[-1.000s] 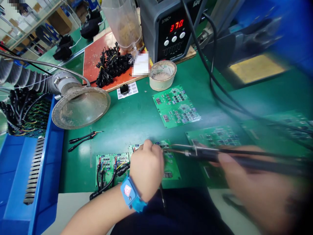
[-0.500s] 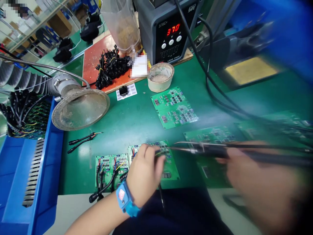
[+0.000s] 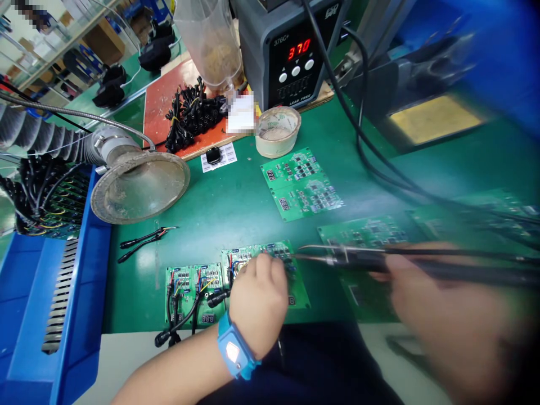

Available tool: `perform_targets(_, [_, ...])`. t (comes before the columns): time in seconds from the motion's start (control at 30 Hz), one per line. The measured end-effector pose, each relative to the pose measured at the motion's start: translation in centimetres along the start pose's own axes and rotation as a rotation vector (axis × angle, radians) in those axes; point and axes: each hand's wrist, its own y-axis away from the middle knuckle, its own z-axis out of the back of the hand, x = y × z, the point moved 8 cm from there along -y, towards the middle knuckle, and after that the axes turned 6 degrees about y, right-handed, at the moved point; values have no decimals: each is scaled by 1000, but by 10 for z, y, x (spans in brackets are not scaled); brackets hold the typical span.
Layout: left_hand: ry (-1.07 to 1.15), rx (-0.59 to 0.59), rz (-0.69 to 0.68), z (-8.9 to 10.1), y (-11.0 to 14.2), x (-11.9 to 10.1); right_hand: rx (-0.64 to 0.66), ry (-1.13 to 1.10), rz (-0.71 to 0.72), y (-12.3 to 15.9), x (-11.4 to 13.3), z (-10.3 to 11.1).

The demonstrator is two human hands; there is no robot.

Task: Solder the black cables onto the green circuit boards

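Note:
My left hand [image 3: 262, 298], with a blue wrist strap [image 3: 236, 351], is closed over a green circuit board [image 3: 301, 292]. Its fingers pinch a cable, mostly hidden by the hand; part of it hangs below. My right hand [image 3: 434, 304], smeared by motion, is wrapped round a black soldering iron [image 3: 371, 261]. The iron points left, its tip by the board's upper right part, close to my left fingers; a thin curved feed tube runs above it. Left of my left hand lies another board [image 3: 185, 275] with black cables attached.
A soldering station [image 3: 291, 62] showing 370 stands behind, near a tape roll [image 3: 278, 135] and bundled black cables [image 3: 194, 115]. A fume hood [image 3: 141, 188] and a blue bin [image 3: 80, 315] are at left. Bare boards [image 3: 299, 183] and two loose cables [image 3: 143, 242] lie on the green mat.
My left hand has turned and shifted slightly right, its fingers curling over the board. The wire seen between thumb and fingers is now hidden. My right hand and the iron have barely moved.

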Motion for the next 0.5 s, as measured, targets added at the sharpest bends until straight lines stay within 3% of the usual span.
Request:
perform_targets(0.2, [-101, 127, -3, -6, -4, -5, -10, 55, 49, 1, 5, 3])
perform_targets(0.5, [-84, 76, 47, 2, -7, -2, 48, -36, -52, 1, -1, -3])
